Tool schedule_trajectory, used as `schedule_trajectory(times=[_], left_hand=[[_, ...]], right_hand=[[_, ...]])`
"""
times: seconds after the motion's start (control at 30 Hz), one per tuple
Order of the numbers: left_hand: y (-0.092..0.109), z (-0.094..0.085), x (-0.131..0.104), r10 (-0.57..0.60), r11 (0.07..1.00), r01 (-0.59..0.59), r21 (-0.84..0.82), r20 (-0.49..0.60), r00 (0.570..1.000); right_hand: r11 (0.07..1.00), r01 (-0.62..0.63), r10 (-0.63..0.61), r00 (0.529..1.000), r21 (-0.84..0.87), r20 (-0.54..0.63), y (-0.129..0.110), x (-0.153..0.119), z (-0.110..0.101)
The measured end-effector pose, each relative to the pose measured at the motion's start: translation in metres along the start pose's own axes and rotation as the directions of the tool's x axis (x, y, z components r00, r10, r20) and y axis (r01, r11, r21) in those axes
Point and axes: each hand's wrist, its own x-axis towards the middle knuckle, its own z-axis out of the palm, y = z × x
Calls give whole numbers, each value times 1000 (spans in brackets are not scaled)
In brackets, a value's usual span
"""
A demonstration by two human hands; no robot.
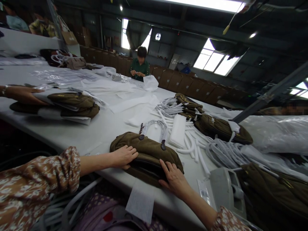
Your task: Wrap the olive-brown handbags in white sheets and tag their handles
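Note:
An olive-brown handbag point(154, 146) lies on the white table in front of me, its dark opening point(149, 166) facing me. My left hand point(125, 156) grips the left part of the opening's edge, fingers bent over the fabric. On the right, my right hand point(174, 176) holds the same edge, its thumb below and its fingertips on top. The bag's wrapped handles point(156, 123) stand up behind it, joined by dark leather tabs. A white sheet point(141, 200) hangs over the table edge below the bag. The inside of the bag is too dark to make out.
White tubes point(190, 141) and a folded white pad point(178, 130) lie behind the bag. More olive bags point(222, 128) are piled right, near a grey tape dispenser point(228, 189). At left, another person's hand point(26, 95) touches bags point(77, 102). A person in green point(141, 67) is across the table.

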Motion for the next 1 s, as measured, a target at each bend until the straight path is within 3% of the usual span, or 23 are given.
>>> schedule_trajectory(times=[0.2, 0.43, 0.5, 0.6, 0.7, 0.8, 0.87, 1.0], left_hand=[[21, 11, 17, 38, 999, -38, 29, 26, 999], [19, 9, 20, 88, 994, -92, 49, 81, 993], [22, 10, 24, 80, 995, -85, 59, 81, 993], [30, 16, 29, 52, 996, -56, 68, 60, 997], [35, 18, 29, 46, 997, -48, 61, 42, 998], [29, 10, 29, 83, 995, -85, 44, 52, 995], [22, -1, 31, 104, 994, -106, 37, 58, 993], [14, -28, 39, 134, 990, -136, 33, 54, 989]], right_hand=[[992, -9, 14, 999, -130, 38, -10, 6, 7], [988, 35, -39, 999, -149, -21, -14, 4, 10], [989, 18, -30, 996, -149, -82, -15, 2, 8], [989, 2, -46, 953, -145, -300, -24, -7, 6], [985, 128, -165, 889, -113, -428, -44, -22, 11], [982, 181, -189, 923, -55, -334, -69, -33, 27], [994, 98, -109, 956, -54, -274, -82, -35, 39], [994, -64, 42, 971, -89, -237, -92, -31, 53]])
